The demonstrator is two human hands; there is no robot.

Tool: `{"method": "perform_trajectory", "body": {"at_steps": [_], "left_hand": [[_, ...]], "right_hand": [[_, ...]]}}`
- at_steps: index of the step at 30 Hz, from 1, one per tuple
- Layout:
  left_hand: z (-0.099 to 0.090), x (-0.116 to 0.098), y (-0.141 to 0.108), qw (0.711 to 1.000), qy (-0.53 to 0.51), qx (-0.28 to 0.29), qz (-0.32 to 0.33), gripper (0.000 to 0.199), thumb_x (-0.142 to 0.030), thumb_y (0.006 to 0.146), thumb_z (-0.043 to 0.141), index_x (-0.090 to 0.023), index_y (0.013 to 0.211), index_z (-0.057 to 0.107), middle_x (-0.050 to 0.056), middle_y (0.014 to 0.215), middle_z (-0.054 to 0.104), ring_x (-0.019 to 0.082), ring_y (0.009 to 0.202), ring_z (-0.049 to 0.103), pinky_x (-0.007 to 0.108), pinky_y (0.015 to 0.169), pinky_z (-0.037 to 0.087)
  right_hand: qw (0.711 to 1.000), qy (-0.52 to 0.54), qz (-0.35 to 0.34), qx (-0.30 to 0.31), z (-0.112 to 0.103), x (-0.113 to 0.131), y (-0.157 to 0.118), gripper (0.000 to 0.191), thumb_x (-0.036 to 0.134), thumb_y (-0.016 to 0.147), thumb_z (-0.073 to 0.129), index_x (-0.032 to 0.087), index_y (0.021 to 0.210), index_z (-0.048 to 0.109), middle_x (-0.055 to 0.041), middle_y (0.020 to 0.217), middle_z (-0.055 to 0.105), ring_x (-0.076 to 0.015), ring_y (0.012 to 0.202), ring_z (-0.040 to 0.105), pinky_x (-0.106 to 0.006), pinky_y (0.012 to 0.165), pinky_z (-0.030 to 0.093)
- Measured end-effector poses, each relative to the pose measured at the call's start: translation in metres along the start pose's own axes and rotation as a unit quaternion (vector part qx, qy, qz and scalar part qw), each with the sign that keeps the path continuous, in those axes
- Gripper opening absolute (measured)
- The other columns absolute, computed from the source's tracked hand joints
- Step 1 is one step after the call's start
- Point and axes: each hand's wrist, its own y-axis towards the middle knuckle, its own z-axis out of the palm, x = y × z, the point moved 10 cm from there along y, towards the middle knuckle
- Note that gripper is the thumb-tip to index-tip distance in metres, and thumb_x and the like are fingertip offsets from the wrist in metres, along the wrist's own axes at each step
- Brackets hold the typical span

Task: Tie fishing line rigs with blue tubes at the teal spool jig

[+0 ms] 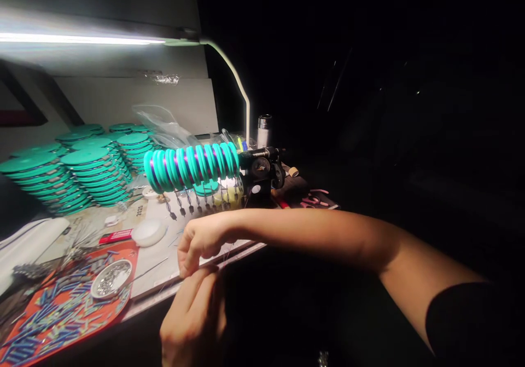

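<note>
My right hand (205,241) is at the table's front edge, its fingers curled closed and pointing down. Just below it, my left hand (194,318) is closed too, and its fingertips meet those of the right. Whatever the fingers pinch is too small or hidden to make out; thin threads show beside the right hand. Behind the hands, a row of turquoise spools (191,165) sits on a horizontal rod, with small dark swivels (191,208) hanging beneath. The rod joins a black metal holder (260,170) on the right.
An orange tray (110,315) with many small blue tubes and a white dish (93,290) of metal bits lies at the left front. Stacked turquoise spools (92,159) stand behind. A lit lamp (82,40) hangs above. Pink-handled tools (314,198) and a flask (264,132) are right.
</note>
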Motion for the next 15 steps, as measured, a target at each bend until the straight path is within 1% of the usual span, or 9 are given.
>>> {"method": "perform_trajectory", "body": {"at_steps": [2, 3, 4, 6, 7, 8, 10, 12, 15], "left_hand": [[0.005, 0.02, -0.005, 0.994, -0.05, 0.021, -0.093, 0.01, -0.014, 0.079, 0.054, -0.02, 0.084, 0.059, 0.003, 0.077, 0.064, 0.015, 0.064, 0.06, 0.023, 0.057, 0.046], [0.008, 0.03, -0.008, 0.987, -0.075, 0.03, -0.139, 0.008, -0.017, 0.079, 0.055, -0.02, 0.084, 0.059, 0.003, 0.079, 0.065, 0.014, 0.062, 0.06, 0.021, 0.05, 0.045], [0.011, 0.038, -0.012, 0.979, -0.097, 0.037, -0.177, 0.008, -0.02, 0.078, 0.056, -0.021, 0.085, 0.06, 0.004, 0.082, 0.066, 0.014, 0.062, 0.06, 0.02, 0.045, 0.043], [0.016, 0.046, -0.016, 0.967, -0.129, 0.05, -0.215, 0.009, -0.024, 0.077, 0.059, -0.021, 0.085, 0.061, 0.004, 0.086, 0.068, 0.015, 0.066, 0.063, 0.019, 0.039, 0.041], [0.017, 0.046, -0.016, 0.964, -0.138, 0.054, -0.219, 0.008, -0.025, 0.076, 0.059, -0.022, 0.083, 0.061, 0.004, 0.085, 0.068, 0.016, 0.069, 0.064, 0.018, 0.04, 0.043], [0.018, 0.046, -0.015, 0.964, -0.142, 0.054, -0.217, 0.007, -0.025, 0.076, 0.059, -0.022, 0.081, 0.062, 0.004, 0.083, 0.069, 0.016, 0.071, 0.065, 0.019, 0.044, 0.046], [0.017, 0.042, -0.01, 0.968, -0.144, 0.05, -0.2, 0.005, -0.025, 0.076, 0.058, -0.022, 0.077, 0.062, 0.003, 0.078, 0.069, 0.017, 0.072, 0.066, 0.021, 0.054, 0.05], [0.015, 0.04, -0.008, 0.97, -0.142, 0.046, -0.191, 0.005, -0.024, 0.076, 0.058, -0.022, 0.076, 0.062, 0.002, 0.078, 0.069, 0.017, 0.073, 0.066, 0.022, 0.063, 0.051], [0.012, 0.042, -0.01, 0.969, -0.141, 0.048, -0.197, 0.005, -0.022, 0.076, 0.06, -0.024, 0.08, 0.062, 0.002, 0.083, 0.069, 0.015, 0.075, 0.065, 0.02, 0.066, 0.05]], "right_hand": [[1.0, -0.016, -0.019, -0.002, -0.002, 0.003, -0.013, 0.021, -0.001, 0.065, 0.066, 0.011, 0.049, 0.059, 0.0054, 0.044, 0.052, -0.0062, 0.047, 0.045, -0.016, 0.047, 0.034], [0.998, -0.028, -0.044, -0.028, -0.007, 0.006, -0.022, 0.019, 0.002, 0.069, 0.064, 0.011, 0.054, 0.06, 0.005, 0.05, 0.054, -0.0068, 0.052, 0.048, -0.016, 0.052, 0.036], [0.993, -0.04, -0.078, -0.08, -0.017, 0.011, -0.035, 0.015, 0.005, 0.074, 0.063, 0.012, 0.06, 0.061, 0.0046, 0.056, 0.055, -0.0071, 0.057, 0.049, -0.017, 0.056, 0.037], [0.956, -0.091, -0.162, -0.228, -0.037, 0.019, -0.071, 0.008, 0.013, 0.079, 0.06, 0.013, 0.071, 0.062, 0.0035, 0.065, 0.057, -0.008, 0.062, 0.051, -0.018, 0.059, 0.037], [0.938, -0.123, -0.172, -0.275, -0.04, 0.017, -0.086, 0.009, 0.016, 0.081, 0.059, 0.013, 0.073, 0.063, 0.0027, 0.066, 0.058, -0.0088, 0.062, 0.051, -0.019, 0.059, 0.037], [0.927, -0.158, -0.165, -0.298, -0.037, 0.01, -0.096, 0.009, 0.017, 0.081, 0.058, 0.013, 0.074, 0.064, 0.0018, 0.067, 0.06, -0.0097, 0.062, 0.052, -0.019, 0.059, 0.037], [0.916, -0.23, -0.141, -0.297, -0.022, -0.005, -0.103, 0.007, 0.018, 0.076, 0.062, 0.013, 0.079, 0.066, -0.0013, 0.072, 0.063, -0.0131, 0.066, 0.055, -0.022, 0.06, 0.039], [0.903, -0.286, -0.143, -0.288, -0.008, -0.013, -0.101, 0.01, 0.019, 0.074, 0.063, 0.012, 0.082, 0.066, -0.0042, 0.075, 0.065, -0.0159, 0.069, 0.056, -0.024, 0.062, 0.04], [0.891, -0.317, -0.174, -0.276, 0.004, -0.014, -0.089, 0.012, 0.019, 0.078, 0.058, 0.011, 0.077, 0.067, -0.006, 0.074, 0.065, -0.0167, 0.07, 0.056, -0.025, 0.065, 0.04]]}}
